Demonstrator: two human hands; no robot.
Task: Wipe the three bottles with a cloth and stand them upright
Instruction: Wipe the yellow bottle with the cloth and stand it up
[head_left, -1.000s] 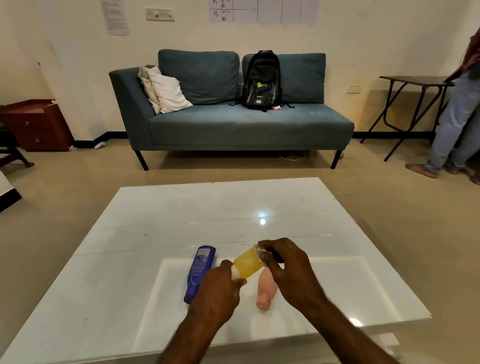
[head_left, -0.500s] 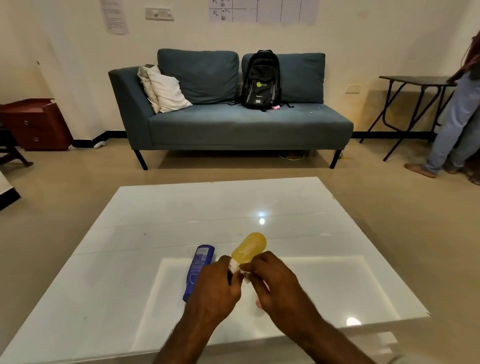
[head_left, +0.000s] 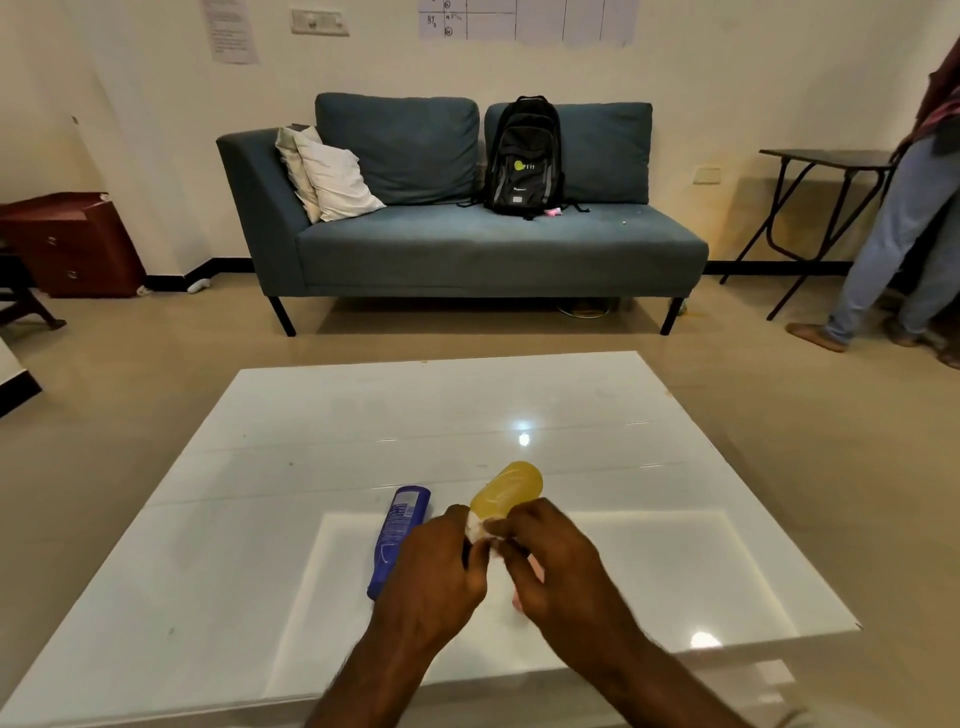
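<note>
A yellow bottle is held tilted above the white table, base pointing away from me. My left hand grips its cap end. My right hand pinches a small white cloth against the bottle's neck. A blue bottle lies flat on the table just left of my left hand. Only slivers of a pink bottle show beneath my right hand; it lies on the table.
A blue sofa with a black backpack and a white pillow stands beyond the table. A person stands at the right beside a dark folding table. A red cabinet stands at the left.
My right hand slid from the bottle's far end down to its neck with the cloth. The yellow base is now uncovered, and the pink bottle is mostly hidden.
</note>
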